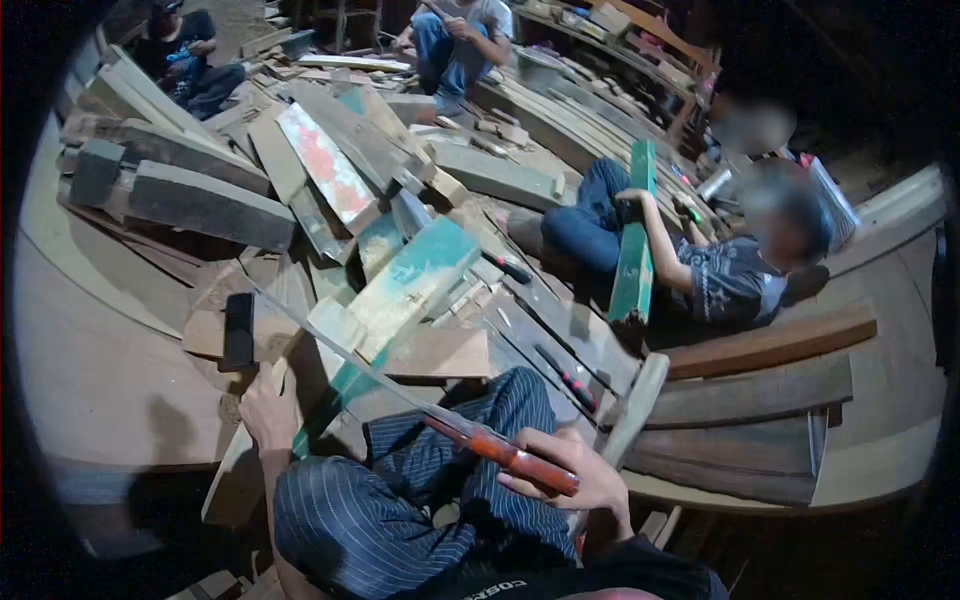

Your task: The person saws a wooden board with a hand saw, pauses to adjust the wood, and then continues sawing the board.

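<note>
My right hand [570,475] is wrapped round the orange-brown handle of a long, thin tool [505,457]. Its narrow blade runs up and left across the wood in front of me. On the left, my left hand [268,410] rests at the end of a light wooden board [236,480], its fingers closed on the board's upper edge. Just above that hand lies a black rectangular object [239,330]. Beyond my crossed legs, a board with green and cream paint [415,285] slants over other wood.
Tools with red and black handles [567,380] lie ahead. One person [735,270] on the right holds a green beam [634,250]; two others [465,45] sit at the back. Dark blocks [210,205] are piled left, curved planks [760,385] right.
</note>
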`<state>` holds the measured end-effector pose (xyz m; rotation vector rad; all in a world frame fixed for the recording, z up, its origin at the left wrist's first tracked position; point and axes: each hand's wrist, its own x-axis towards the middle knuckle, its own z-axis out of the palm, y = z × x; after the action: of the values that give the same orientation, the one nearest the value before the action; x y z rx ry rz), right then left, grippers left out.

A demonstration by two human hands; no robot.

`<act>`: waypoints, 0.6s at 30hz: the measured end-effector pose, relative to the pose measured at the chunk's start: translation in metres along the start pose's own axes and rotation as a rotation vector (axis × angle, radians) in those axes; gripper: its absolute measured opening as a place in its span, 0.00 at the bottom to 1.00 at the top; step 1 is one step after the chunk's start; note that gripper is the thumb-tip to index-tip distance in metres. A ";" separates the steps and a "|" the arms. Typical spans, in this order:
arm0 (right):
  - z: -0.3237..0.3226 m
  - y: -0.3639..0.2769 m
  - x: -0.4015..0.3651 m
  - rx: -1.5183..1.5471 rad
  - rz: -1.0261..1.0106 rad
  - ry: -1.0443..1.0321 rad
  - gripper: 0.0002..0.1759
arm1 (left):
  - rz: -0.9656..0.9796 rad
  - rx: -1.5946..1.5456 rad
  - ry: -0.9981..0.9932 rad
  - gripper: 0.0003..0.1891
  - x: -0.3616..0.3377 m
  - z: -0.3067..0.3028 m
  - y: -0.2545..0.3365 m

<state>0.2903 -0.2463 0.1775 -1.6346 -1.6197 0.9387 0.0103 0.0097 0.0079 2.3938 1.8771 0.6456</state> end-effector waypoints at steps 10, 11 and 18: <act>0.000 0.000 0.001 0.007 -0.059 0.090 0.13 | -0.038 -0.067 -0.022 0.22 -0.002 0.004 -0.004; 0.001 0.001 -0.002 -0.002 -0.044 0.082 0.13 | -0.040 -0.061 -0.021 0.22 -0.004 0.001 -0.003; 0.004 -0.006 -0.015 -0.026 0.013 0.073 0.13 | 0.012 -0.056 0.058 0.19 -0.012 0.000 0.004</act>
<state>0.2840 -0.2614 0.1812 -1.6792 -1.5800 0.8582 0.0122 -0.0026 0.0053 2.3791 1.8409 0.7656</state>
